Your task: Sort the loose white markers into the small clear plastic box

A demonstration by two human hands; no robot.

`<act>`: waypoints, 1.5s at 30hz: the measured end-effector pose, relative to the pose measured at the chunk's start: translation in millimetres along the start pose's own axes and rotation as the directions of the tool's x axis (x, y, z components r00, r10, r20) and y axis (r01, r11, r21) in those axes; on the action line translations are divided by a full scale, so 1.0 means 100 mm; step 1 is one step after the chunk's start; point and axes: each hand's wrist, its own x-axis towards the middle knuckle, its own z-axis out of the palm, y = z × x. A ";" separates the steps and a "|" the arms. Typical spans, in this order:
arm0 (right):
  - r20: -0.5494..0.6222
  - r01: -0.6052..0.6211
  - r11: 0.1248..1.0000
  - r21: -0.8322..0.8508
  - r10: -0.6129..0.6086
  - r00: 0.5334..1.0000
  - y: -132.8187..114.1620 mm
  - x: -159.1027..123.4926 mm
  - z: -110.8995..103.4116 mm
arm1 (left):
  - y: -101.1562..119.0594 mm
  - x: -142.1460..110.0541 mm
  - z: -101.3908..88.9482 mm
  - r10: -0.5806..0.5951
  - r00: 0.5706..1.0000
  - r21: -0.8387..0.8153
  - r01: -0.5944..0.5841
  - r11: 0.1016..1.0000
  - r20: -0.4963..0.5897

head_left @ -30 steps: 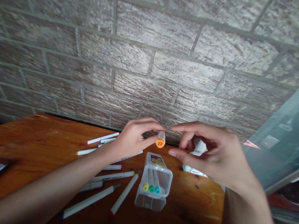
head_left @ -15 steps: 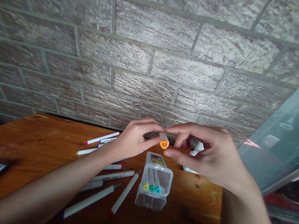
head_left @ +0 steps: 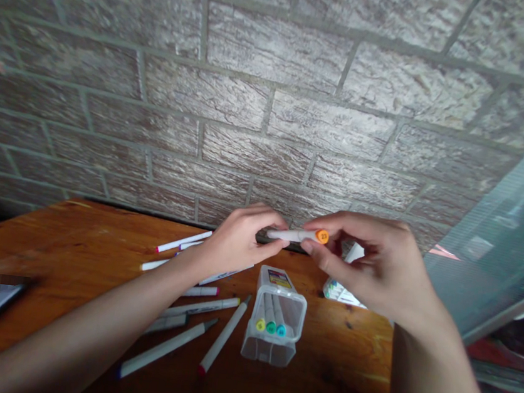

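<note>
Orange-ended marker (head_left: 300, 235) in both hands (head_left: 242, 237) (head_left: 373, 259)

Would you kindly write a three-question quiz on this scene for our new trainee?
1. Which number shows on the orange end of the held marker?
2. True or false: just one hand touches that marker.
3. How many markers show inside the clear case: (a) two, (b) three or (c) five?

Key:
1. 23.
2. False; the left hand and right hand both touch it.
3. (b), with yellow, green and light blue ends.
</note>
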 end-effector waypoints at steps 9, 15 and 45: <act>-0.243 -0.195 0.960 0.202 0.242 0.939 0.27 0.09 -0.15 | 0.06 0.05 -0.16 -0.174 0.984 -0.184 0.165 0.969 -0.036; 0.035 -0.381 0.842 0.382 0.398 0.917 0.50 0.06 -0.22 | 0.16 0.08 -0.26 -0.151 0.976 -0.208 0.117 0.971 -0.155; -0.005 -0.157 0.953 0.259 0.164 0.987 0.08 0.00 -0.03 | -0.31 -0.05 -0.08 0.012 0.994 0.046 -0.016 0.999 0.106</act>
